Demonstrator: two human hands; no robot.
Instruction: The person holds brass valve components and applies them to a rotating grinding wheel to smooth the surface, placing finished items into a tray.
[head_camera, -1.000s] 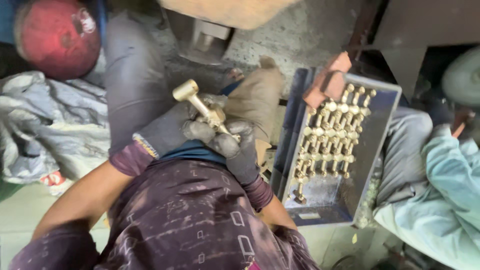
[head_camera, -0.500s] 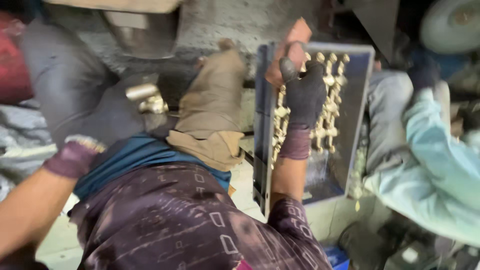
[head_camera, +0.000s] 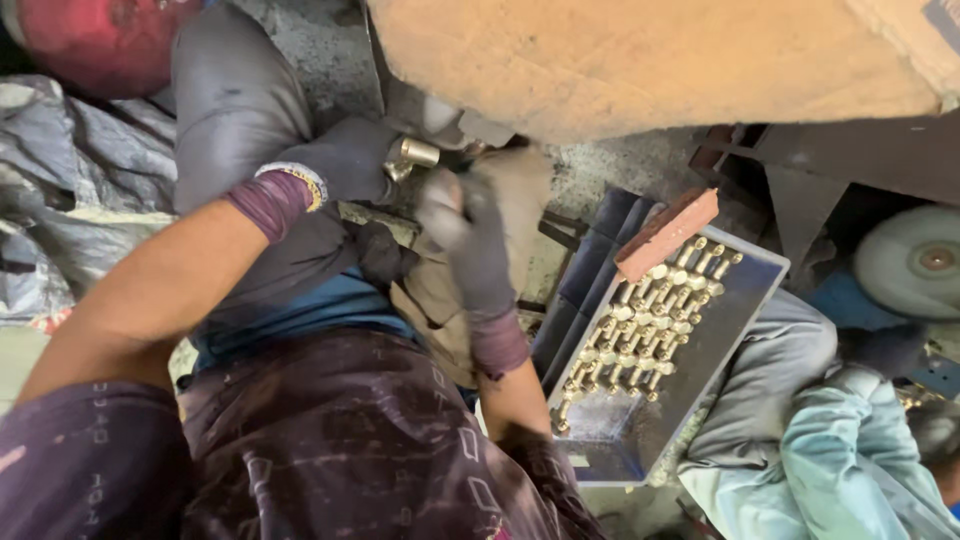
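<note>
Brass fitting (head_camera: 412, 153) sits in your left hand (head_camera: 345, 160), held up close under the tan housing (head_camera: 650, 55) overhead. Your gloved fingers are curled tight around its body, with only the round, bright end showing. Your right hand (head_camera: 470, 235) is just beside it, fingers half bent and blurred; I cannot tell whether they grip anything.

Judgement: you are presenting the piece to the machine, working one part at a time from the tray. What comes next calls for a steady left wrist and a firm hold, since the part is small, smooth metal and your dark cloth gloves look worn.

Tray (head_camera: 745, 315) lies well to your right: grey, rectangular, shallow-walled. Brass pieces (head_camera: 640, 320) lie in it in neat slanted rows, each stubby with a wider head, dull gold in tone. A red brick (head_camera: 665, 232) rests across its far corner. Beyond the tray a second person in pale blue sleeves (head_camera: 850, 460) sits beside a grey wheel (head_camera: 915, 262).
</note>
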